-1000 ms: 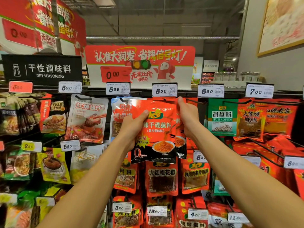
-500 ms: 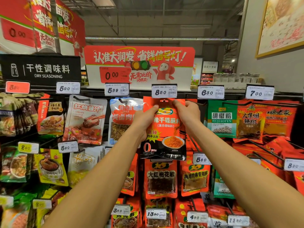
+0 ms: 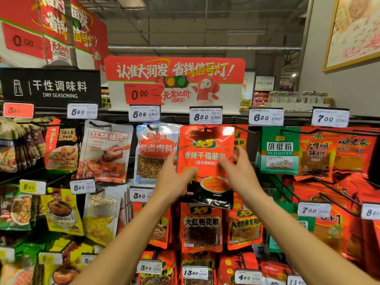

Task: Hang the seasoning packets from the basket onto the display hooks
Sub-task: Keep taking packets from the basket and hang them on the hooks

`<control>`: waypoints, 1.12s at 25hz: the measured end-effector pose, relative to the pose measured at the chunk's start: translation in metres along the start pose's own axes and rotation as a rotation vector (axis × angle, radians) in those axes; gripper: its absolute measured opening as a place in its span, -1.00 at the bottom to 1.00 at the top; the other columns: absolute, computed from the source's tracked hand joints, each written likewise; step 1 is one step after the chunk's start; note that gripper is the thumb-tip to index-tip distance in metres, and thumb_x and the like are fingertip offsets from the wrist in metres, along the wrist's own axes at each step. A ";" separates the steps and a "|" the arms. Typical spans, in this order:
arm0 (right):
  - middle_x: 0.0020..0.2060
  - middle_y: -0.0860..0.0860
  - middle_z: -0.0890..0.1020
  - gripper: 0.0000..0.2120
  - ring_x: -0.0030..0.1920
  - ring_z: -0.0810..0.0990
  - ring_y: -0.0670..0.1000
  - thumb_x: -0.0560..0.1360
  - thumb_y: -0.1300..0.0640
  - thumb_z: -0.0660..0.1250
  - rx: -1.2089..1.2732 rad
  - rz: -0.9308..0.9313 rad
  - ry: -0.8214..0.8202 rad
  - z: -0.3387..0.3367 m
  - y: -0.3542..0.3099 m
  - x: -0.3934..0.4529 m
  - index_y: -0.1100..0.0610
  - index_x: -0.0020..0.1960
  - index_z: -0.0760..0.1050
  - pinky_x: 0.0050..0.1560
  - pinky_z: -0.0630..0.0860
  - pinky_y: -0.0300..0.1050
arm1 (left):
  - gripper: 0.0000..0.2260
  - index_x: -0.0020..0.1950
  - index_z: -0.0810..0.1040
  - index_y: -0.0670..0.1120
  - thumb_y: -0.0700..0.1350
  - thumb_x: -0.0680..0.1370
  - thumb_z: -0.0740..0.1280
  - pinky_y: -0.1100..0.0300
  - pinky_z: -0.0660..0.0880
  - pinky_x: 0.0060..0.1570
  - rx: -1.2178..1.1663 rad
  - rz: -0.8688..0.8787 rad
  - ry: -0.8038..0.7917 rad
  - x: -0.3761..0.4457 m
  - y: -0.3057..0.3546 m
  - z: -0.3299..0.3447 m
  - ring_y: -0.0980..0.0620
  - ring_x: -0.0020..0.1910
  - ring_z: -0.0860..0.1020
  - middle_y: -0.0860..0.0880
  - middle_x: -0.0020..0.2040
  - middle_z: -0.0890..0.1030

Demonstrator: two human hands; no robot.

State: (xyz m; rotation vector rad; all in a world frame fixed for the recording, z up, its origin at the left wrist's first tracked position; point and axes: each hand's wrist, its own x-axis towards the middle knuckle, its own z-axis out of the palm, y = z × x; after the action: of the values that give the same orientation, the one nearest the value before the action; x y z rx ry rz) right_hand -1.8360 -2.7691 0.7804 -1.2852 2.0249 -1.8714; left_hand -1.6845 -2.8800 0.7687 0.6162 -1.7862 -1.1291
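Observation:
A red and black seasoning packet (image 3: 205,149) hangs by its top hole on the display hook (image 3: 205,130) under the 8.50 price tag (image 3: 205,116). My left hand (image 3: 174,179) is at the packet's lower left edge, fingers straight and thumb lying across its front. At the right edge is my right hand (image 3: 238,169), with its fingers spread and the fingertips just touching the packet. Neither hand grips it. The basket is out of view.
Rows of hooks carry other packets: a white one (image 3: 154,153) left of the hung packet, a green pepper packet (image 3: 279,151) to the right, and red packets (image 3: 201,229) below. Price tags stick out at the hook ends. A red promotional sign (image 3: 174,81) stands above.
The packet went up onto the hook under the 8.50 tag. Both hands let go of its top corners and slid down to its sides with the fingers loosened.

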 end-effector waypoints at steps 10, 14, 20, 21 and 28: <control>0.31 0.16 0.56 -0.63 0.30 0.53 0.21 0.64 0.10 0.25 -0.150 0.216 0.002 0.039 0.022 0.086 0.16 0.40 0.33 0.22 0.46 -0.03 | -0.55 0.35 0.44 0.00 -0.16 0.47 0.39 0.04 0.50 0.17 0.353 -0.140 0.118 0.078 -0.004 0.042 -0.20 0.19 0.57 -0.11 0.19 0.63; 0.20 0.07 0.64 -0.80 0.17 0.60 0.13 0.62 0.07 0.25 -0.042 0.220 0.004 0.035 0.034 0.093 0.01 0.24 0.48 0.24 0.55 0.10 | -0.61 0.32 0.48 0.03 -0.13 0.52 0.44 0.01 0.51 0.22 0.260 -0.132 0.099 0.073 -0.011 0.040 -0.12 0.17 0.59 -0.05 0.17 0.65; 0.16 0.03 0.68 -0.73 0.15 0.66 0.00 0.61 0.09 0.31 0.115 0.173 0.049 -0.008 0.038 0.057 0.10 0.28 0.57 0.19 0.60 0.01 | -0.75 0.25 0.62 -0.04 -0.03 0.61 0.35 -0.07 0.54 0.19 0.132 -0.070 0.097 0.032 -0.003 0.002 -0.07 0.13 0.62 0.00 0.15 0.66; 0.10 0.05 0.71 -0.80 0.11 0.68 0.02 0.61 0.12 0.32 0.166 0.167 0.064 -0.018 0.038 0.042 0.11 0.21 0.60 0.12 0.62 -0.02 | -0.83 0.15 0.66 -0.04 -0.05 0.61 0.34 -0.07 0.56 0.15 0.064 -0.072 0.098 0.020 -0.004 -0.004 -0.07 0.07 0.66 -0.01 0.06 0.70; -0.43 0.09 0.65 -0.80 -0.49 0.62 0.01 0.62 0.28 0.26 0.395 0.279 -0.043 -0.068 0.088 -0.085 0.19 -0.14 0.57 -0.51 0.51 -0.27 | -0.84 -0.03 0.66 -0.12 -0.17 0.65 0.29 0.23 0.62 -0.29 -0.215 -0.348 0.045 -0.097 -0.066 -0.004 0.03 -0.31 0.68 -0.13 -0.19 0.73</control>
State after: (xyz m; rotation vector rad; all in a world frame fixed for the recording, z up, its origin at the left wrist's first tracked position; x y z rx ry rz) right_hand -1.8656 -2.6731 0.6822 -0.8838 1.6028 -1.9547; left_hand -1.6391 -2.8368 0.6696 0.8345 -1.5275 -1.5065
